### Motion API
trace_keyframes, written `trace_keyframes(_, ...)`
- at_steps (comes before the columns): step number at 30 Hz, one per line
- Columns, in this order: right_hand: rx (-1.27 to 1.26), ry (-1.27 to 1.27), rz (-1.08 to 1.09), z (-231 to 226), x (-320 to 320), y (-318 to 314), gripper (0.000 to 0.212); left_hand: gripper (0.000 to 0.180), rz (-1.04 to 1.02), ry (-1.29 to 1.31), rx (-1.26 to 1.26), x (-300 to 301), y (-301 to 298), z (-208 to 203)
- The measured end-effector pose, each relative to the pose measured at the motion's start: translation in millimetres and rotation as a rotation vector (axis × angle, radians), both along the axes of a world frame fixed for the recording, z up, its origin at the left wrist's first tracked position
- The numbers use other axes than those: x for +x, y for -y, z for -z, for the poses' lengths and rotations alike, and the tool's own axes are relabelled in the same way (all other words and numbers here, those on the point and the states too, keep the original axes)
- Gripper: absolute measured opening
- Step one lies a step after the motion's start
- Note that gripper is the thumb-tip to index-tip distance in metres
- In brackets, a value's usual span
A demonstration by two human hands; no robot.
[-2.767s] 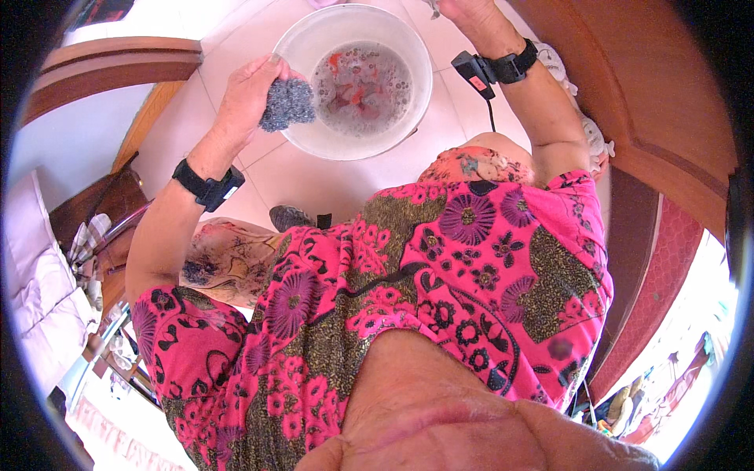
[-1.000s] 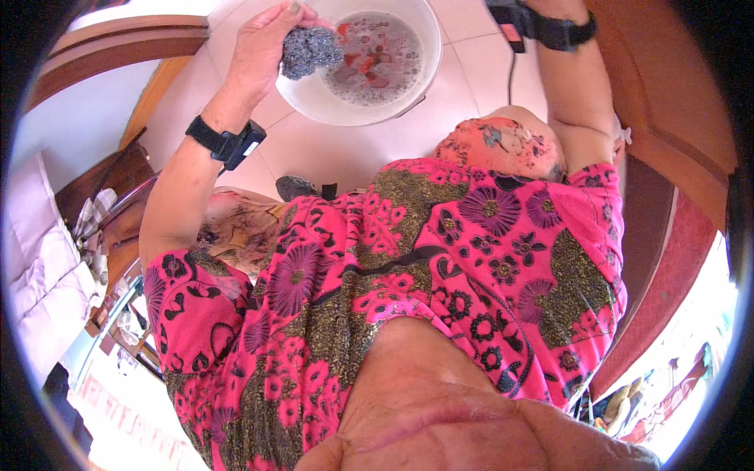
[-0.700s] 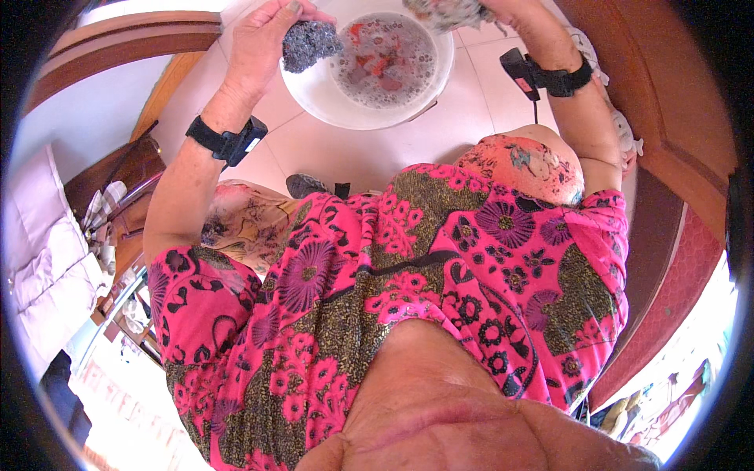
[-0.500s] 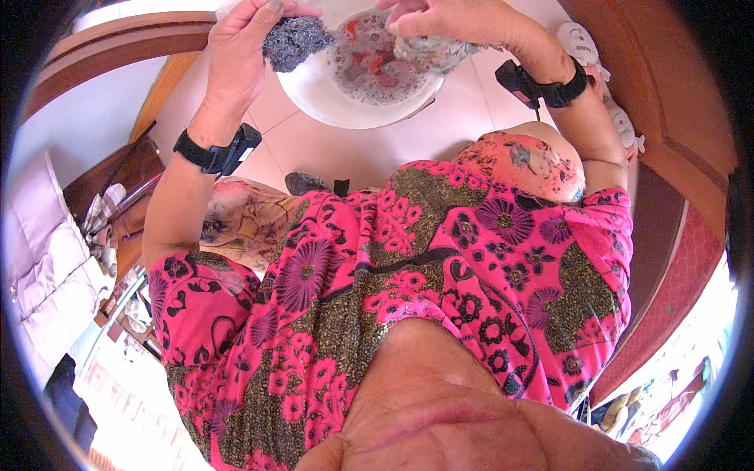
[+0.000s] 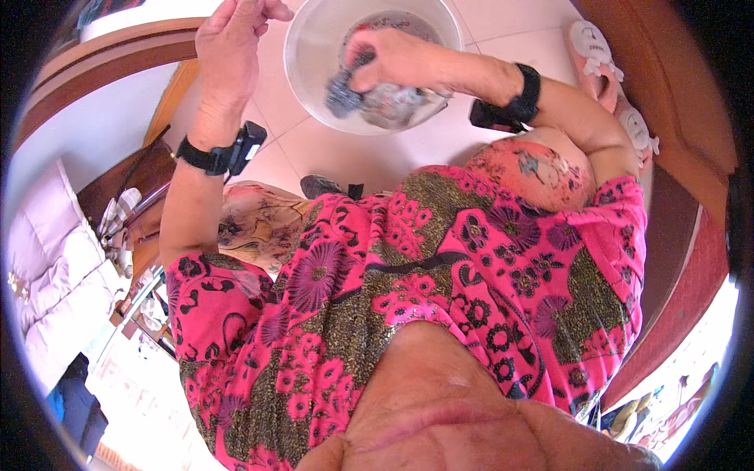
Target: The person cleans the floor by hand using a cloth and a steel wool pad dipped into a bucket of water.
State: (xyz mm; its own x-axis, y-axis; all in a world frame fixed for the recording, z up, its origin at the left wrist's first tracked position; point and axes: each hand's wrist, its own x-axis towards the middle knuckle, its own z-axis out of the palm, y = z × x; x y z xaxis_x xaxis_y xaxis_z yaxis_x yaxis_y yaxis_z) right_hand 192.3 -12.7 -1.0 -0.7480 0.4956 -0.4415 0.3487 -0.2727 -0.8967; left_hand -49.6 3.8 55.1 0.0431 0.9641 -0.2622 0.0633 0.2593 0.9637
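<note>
A round white basin [image 5: 314, 106] holds murky, foamy water [image 5: 404, 22] and something reddish. My right hand [image 5: 393, 59] reaches over it from the right, fingers closed on a dark grey fuzzy clump [image 5: 343, 96] that looks like a scouring pad or balled cloth. Below that hand hangs a pale, patterned wet cloth [image 5: 400, 106]; whether the fingers also grip it is hidden. My left hand [image 5: 232, 39] is raised left of the basin, apparently empty, its fingers loosely bent and apart, partly cut by the upper edge.
Pale floor tiles [image 5: 330, 157] lie under the basin. Pink slippers [image 5: 597, 74] sit to the right beside brown wooden furniture [image 5: 675, 102]. At the left are a curved wooden edge [image 5: 118, 55] and a pale quilted item [image 5: 59, 259]. Both wrists wear black straps with small devices.
The dark grey clump has gone from my left hand to my right. My right hand has moved left and down over the basin, and my left hand has drawn slightly away leftward.
</note>
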Motion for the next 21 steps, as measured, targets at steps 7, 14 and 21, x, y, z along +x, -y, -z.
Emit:
trace_keyframes(7, 0.097, -0.147, 0.261, -17.2, 89.2, -18.0, 0.015, 0.021, 0.283, -0.407, -0.039, -8.6, -5.4, -45.2)
trace_keyframes(14, 0.404, 0.335, 0.206, 35.2, 148.0, -75.5, 0.031, 0.016, 0.265, -0.396, -0.206, 11.3, 60.2, -67.7)
trace_keyframes(21, 0.091, 0.772, -0.139, 5.5, 138.4, -62.4, 0.053, 0.006, 0.519, -0.381, -0.053, 20.8, 103.1, -54.4)
